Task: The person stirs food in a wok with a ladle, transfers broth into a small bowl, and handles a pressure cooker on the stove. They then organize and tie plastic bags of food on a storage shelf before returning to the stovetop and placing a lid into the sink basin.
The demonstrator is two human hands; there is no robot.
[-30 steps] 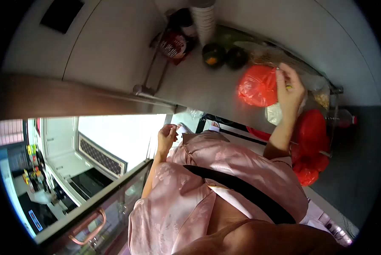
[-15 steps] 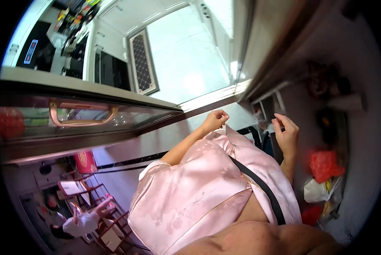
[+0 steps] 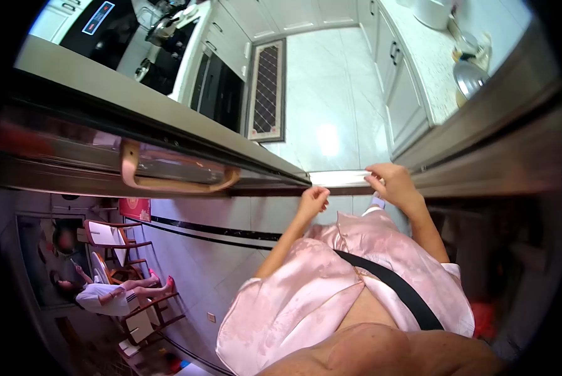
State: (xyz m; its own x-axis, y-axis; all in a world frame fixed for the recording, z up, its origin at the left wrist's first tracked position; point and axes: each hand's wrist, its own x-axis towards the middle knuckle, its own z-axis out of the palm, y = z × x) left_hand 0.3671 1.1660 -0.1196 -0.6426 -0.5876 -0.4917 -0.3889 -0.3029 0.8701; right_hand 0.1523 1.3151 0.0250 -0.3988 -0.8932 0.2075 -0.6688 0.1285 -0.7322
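My left hand hangs in front of my body with its fingers loosely curled and nothing visible in them. It is near the end of the sliding glass door, apparently without gripping it. To the right, my right hand is raised over the doorway threshold, thumb and bent fingers apart, holding nothing. The door's gold-coloured handle lies well to the left of both hands. Below them is my pink satin garment, crossed by a black strap.
Beyond the doorway lies a kitchen floor with a patterned mat. A counter with a pot lid is on the right, and a stove on the left. Behind the door, a person sits among chairs.
My view has turned and come closer to the doorway, bringing the right-hand counter into sight. My right hand has moved in front of the threshold; the left stays curled.
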